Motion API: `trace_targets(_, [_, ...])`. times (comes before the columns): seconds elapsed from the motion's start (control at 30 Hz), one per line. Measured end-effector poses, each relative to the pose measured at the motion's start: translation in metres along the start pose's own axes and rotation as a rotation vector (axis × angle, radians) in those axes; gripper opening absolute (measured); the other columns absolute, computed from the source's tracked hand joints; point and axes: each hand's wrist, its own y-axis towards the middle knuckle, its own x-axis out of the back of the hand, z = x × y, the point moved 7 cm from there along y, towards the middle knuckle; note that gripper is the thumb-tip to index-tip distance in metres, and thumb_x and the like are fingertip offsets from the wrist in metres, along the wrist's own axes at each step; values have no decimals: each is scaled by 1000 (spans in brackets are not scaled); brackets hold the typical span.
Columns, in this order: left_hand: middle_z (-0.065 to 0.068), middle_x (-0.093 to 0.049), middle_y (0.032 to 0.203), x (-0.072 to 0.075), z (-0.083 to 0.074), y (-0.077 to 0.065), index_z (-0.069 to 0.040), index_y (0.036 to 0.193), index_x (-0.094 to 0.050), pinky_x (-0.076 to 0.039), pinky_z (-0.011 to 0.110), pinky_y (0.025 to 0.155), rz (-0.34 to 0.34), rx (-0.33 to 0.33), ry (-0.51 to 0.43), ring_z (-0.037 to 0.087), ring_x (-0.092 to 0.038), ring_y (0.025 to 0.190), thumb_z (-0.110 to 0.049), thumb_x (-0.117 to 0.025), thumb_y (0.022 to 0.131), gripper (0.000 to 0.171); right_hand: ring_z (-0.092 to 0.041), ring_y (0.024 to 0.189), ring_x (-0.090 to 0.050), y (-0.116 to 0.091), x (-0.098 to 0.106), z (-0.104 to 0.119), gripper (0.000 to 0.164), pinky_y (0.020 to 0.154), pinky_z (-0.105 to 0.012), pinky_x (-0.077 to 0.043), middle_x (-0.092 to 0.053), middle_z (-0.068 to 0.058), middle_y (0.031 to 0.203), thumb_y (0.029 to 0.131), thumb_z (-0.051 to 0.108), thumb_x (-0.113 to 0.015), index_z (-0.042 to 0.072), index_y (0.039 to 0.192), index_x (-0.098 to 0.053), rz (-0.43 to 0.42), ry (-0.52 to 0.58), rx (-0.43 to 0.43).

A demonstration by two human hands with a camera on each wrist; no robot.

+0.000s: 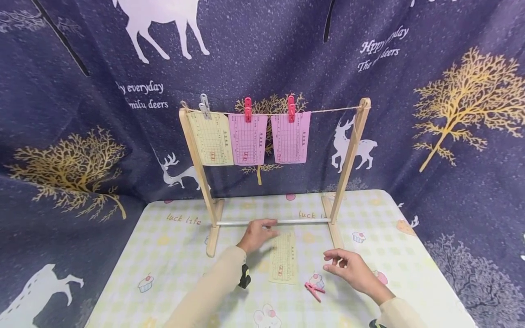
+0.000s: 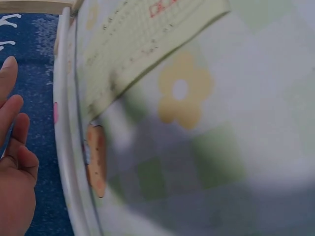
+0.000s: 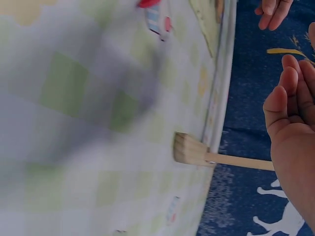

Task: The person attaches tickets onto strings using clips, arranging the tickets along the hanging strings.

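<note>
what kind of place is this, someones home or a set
Probably a staged tabletop set, not a lived-in room: a deer-print cloth backdrop hangs all around, a small wooden drying rack holds clipped slips, and the table wears a cartoon checked cover.

The scene is viewed from the head camera from above and in front, so that the whole pale checked desk [image 1: 172, 255] and the wooden drying rack [image 1: 350, 159] are taken in. The desk surface is seen from very near by both wrist cameras. The yellow paper slip [image 1: 284, 263] [image 2: 142, 39] is shared by head and left wrist views.
</note>
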Motion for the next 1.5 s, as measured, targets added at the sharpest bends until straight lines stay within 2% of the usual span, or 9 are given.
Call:
trace_targets(0.13, [7, -68, 127, -6, 9, -1, -5, 125, -69, -52, 43, 94, 32, 27, -4, 32, -61, 116, -18, -78, 89, 40, -2, 73, -55, -8, -7, -7, 31, 63, -23, -49, -72, -5, 90, 86, 14, -78, -5, 109, -70, 24, 11, -21])
trace_targets(0.27, [13, -67, 127, -11, 14, -3, 0, 128, -66, -53, 43, 92, 49, -3, 7, 35, -62, 113, -14, -77, 89, 42, -1, 71, -54, -16, -14, -14, 31, 61, -23, -49, -69, 1, 87, 85, 14, -79, -3, 108, -70, 39, -3, -23])
trace_targets(0.4, [14, -66, 128, -12, 21, -6, 0, 129, -64, -52, 44, 93, 43, 6, 27, 34, -63, 111, -14, -77, 89, 45, -1, 68, -54, -24, -21, -20, 31, 60, -23, -49, -65, 6, 85, 84, 14, -80, -2, 109, -70, 59, 5, -22])
trace_targets(0.57, [12, -64, 131, -17, 33, -6, -1, 130, -64, -50, 41, 98, 47, 21, 71, 30, -62, 116, -17, -80, 86, 49, 0, 70, -53, -33, -27, -28, 30, 60, -23, -50, -64, 3, 83, 84, 15, -80, 0, 108, -70, 77, 25, -4])
trace_targets(0.73, [12, -62, 132, -20, 40, -6, 0, 130, -63, -47, 38, 102, 39, -10, 130, 30, -57, 123, -16, -82, 83, 53, -2, 72, -54, -41, -37, -31, 30, 61, -23, -49, -67, -2, 85, 82, 16, -82, 0, 106, -70, 94, 24, 41])
trace_targets(0.97, [13, -60, 137, -26, 44, -6, 0, 133, -61, -41, 40, 108, 38, -18, 207, 31, -51, 131, -14, -82, 82, 57, -7, 80, -59, -47, -53, -38, 38, 69, -25, -51, -69, -3, 95, 81, 22, -82, 0, 109, -69, 166, 47, -49])
trace_targets(1.2, [11, -61, 137, -30, 43, -6, -1, 131, -63, -40, 44, 109, 54, -69, 295, 31, -52, 130, -17, -81, 83, 53, -19, 100, -66, -51, -60, -37, 40, 88, -34, -54, -68, 2, 107, 80, 25, -83, 5, 112, -68, 204, -59, -93])
trace_targets(1.33, [9, -60, 138, -30, 44, -6, -4, 132, -63, -39, 43, 110, 64, -71, 338, 30, -51, 130, -20, -79, 85, 52, -22, 100, -65, -52, -61, -34, 39, 88, -38, -54, -66, 4, 106, 79, 23, -83, 5, 111, -69, 189, -114, -83])
trace_targets(1.5, [11, -61, 135, -26, 44, -5, -2, 133, -61, -42, 42, 107, 45, -82, 343, 29, -53, 124, -21, -81, 83, 57, -12, 92, -62, -50, -64, -34, 37, 83, -31, -53, -63, 6, 102, 78, 21, -84, 5, 108, -69, 174, -151, -78])
